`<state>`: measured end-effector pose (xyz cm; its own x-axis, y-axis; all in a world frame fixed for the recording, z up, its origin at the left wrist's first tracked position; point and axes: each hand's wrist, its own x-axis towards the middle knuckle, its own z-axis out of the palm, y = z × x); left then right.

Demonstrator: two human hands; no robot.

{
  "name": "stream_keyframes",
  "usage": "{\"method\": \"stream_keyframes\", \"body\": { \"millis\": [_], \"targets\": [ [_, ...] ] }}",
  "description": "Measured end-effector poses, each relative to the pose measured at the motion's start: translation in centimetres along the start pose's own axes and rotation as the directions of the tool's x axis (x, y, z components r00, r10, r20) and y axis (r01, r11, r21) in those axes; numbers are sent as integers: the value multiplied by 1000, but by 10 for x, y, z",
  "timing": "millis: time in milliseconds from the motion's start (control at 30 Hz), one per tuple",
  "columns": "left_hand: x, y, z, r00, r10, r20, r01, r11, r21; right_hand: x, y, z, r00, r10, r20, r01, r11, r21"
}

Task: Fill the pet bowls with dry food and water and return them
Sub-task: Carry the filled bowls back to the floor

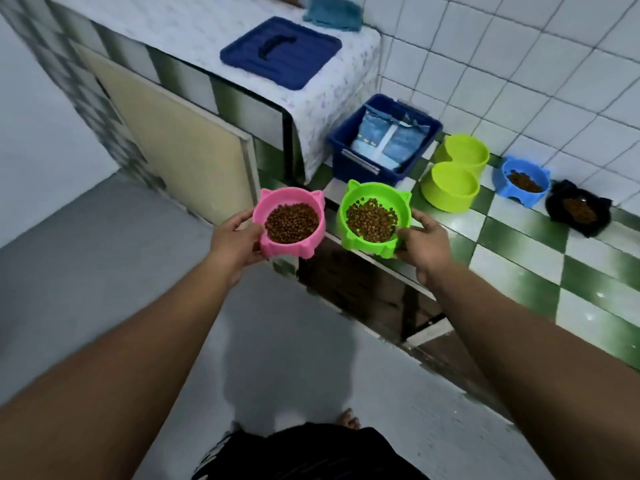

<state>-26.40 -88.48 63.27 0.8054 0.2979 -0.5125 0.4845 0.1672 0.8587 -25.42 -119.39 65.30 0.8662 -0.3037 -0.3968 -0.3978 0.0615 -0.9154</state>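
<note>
My left hand (235, 242) grips the left side of a pink cat-eared bowl (277, 197) full of brown dry food. A green cat-eared bowl (360, 190), also holding dry food, is gripped at its right side by my right hand (424, 244). Both bowls are held side by side in the air in front of the tiled counter's edge. On the counter (519, 237) to the right stand a lime double bowl (450, 194) that looks empty, a blue bowl (502, 174) with dry food and a black bowl (557, 202) with dry food.
A dark blue bin (349, 147) holding a blue food bag (394, 136) sits at the counter's back. Its blue lid (282, 51) lies on a higher, cloth-covered surface, near a teal cloth (334, 12). White tiled wall behind; grey floor below, where my foot (349, 419) shows.
</note>
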Motion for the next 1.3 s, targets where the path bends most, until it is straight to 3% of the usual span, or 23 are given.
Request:
{"method": "stream_keyframes", "body": {
  "millis": [467,733,1067,1300],
  "targets": [
    [19,11,-275,948,-32,-317,-41,974,-223,-66,26,305,953,17,302,16,994,-108],
    [57,12,-403,821,-109,-561,-101,939,-330,-61,25,484,858,54,510,60,977,-204],
    [167,42,-527,588,-262,-766,-140,899,-415,-5,23,721,715,157,681,77,951,-299],
    [277,73,-610,561,-333,-758,-132,868,-479,36,13,869,704,209,679,101,917,-387]
  ]
}}
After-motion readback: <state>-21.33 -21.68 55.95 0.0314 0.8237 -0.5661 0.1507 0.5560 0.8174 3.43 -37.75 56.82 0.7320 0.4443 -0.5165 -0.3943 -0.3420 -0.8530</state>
